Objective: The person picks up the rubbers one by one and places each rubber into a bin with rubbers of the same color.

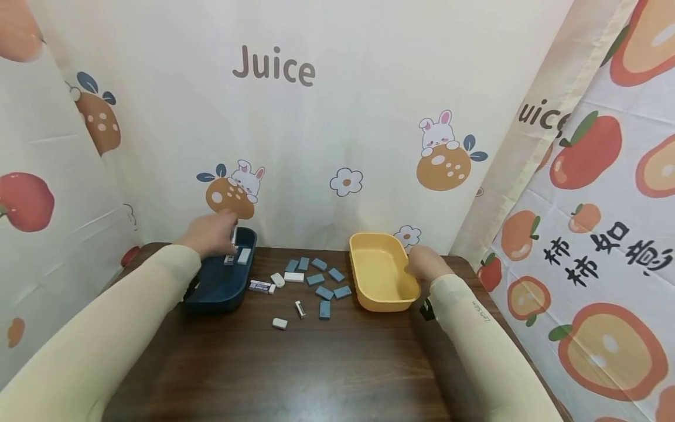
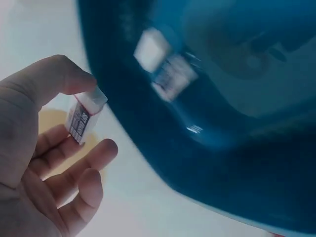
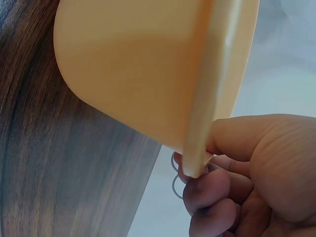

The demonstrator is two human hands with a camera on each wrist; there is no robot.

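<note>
My left hand (image 1: 210, 231) is over the far end of the dark blue bin (image 1: 211, 306). Between its thumb and fingers it pinches a white eraser (image 2: 92, 100) in a dark printed sleeve, while the other fingers are bent loosely below. Inside that bin lie a white eraser (image 1: 244, 256) and another with a printed sleeve (image 1: 229, 259); both are blurred in the left wrist view. On the other side, my right hand (image 1: 424, 264) grips the rim of the yellow bin (image 3: 197, 123), thumb on one side and fingers curled on the other.
Between the bins, several small blue-grey blocks (image 1: 324, 309) lie scattered on the dark wooden table (image 1: 295, 375). To their left are several white erasers (image 1: 293, 276), one with a blue printed sleeve (image 1: 259, 286). A printed curtain (image 1: 337, 117) hangs behind the table.
</note>
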